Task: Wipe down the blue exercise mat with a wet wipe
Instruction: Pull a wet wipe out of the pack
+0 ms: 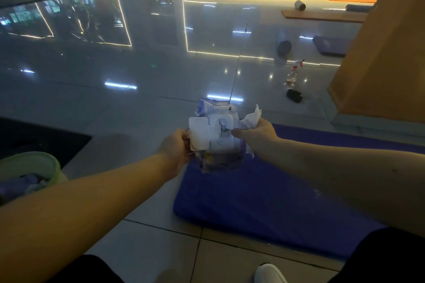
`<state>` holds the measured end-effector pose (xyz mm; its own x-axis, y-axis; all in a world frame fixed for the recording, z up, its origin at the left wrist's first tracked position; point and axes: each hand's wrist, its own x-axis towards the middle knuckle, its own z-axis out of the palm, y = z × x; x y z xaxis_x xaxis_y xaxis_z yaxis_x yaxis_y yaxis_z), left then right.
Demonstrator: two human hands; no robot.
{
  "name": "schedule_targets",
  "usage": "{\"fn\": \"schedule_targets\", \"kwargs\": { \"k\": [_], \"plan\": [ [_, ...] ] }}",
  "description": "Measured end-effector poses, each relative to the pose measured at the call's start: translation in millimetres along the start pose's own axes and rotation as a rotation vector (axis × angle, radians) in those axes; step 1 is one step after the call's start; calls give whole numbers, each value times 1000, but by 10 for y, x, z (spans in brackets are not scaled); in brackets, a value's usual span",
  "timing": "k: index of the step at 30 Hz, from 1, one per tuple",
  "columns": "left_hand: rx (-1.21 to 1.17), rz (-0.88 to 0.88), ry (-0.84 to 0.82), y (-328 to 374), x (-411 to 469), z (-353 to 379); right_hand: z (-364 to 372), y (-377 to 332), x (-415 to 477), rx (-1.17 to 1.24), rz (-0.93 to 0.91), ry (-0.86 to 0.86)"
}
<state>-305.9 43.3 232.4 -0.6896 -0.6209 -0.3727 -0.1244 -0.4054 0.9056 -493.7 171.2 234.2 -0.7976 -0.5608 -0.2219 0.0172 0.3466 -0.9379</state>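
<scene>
A blue exercise mat (264, 195) lies flat on the tiled floor, in the lower right of the head view. Above its far left corner my left hand (176, 148) grips a purple and white pack of wet wipes (216, 135) by its left side, with the white lid flipped open to the left. My right hand (257, 133) holds a crumpled white wet wipe (250, 117) and its thumb touches the pack's opening.
A pale green bin (49, 167) with rubbish stands at the left. A spray bottle (293, 73) and a dark cloth (294, 96) sit on the floor beyond the mat. An orange pillar (379, 64) rises at the right. More mats and rollers lie farther back.
</scene>
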Motion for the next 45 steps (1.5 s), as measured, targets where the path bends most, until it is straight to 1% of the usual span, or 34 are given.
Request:
{"fn": "schedule_targets", "kwargs": {
  "k": [2, 4, 7, 8, 12, 14, 19, 24, 28, 30, 33, 35, 38, 42, 45],
  "plan": [
    [61, 8, -4, 13, -17, 16, 12, -1, 10, -8, 17, -15],
    [104, 29, 4, 7, -35, 33, 42, -18, 13, -24, 39, -77],
    [125, 53, 16, -7, -47, 55, 88, -17, -7, -81, 15, -163],
    [131, 65, 17, -9, -47, 67, 102, -12, -17, -70, 4, -152],
    [188, 114, 13, -38, -28, 102, 123, 0, -17, 23, 25, 20],
    [185, 113, -1, -31, -53, 137, 128, 4, -2, 6, 35, 47],
    [-24, 35, -48, 36, -95, 167, 137, -4, -16, -25, -15, 50],
    [47, 65, -38, 54, -91, 178, 148, -53, -65, 23, -23, 28],
    [129, 99, -113, 29, -40, 111, 177, -52, -63, 44, 3, -7],
    [165, 108, -71, 7, -32, 102, 214, -71, -68, 77, 17, -36],
    [241, 150, 36, -33, 17, 83, 252, -123, -102, 184, 44, -135],
    [243, 156, 79, -39, 34, 60, 282, -149, -149, 150, 16, -192],
    [264, 163, 118, -32, 61, 6, 321, -131, -180, 6, -39, -145],
    [304, 165, 138, -22, 74, -51, 378, -152, -206, 17, -5, -137],
    [344, 121, 165, 68, 129, -152, 510, -228, -182, 1, 28, -151]
  ]
}}
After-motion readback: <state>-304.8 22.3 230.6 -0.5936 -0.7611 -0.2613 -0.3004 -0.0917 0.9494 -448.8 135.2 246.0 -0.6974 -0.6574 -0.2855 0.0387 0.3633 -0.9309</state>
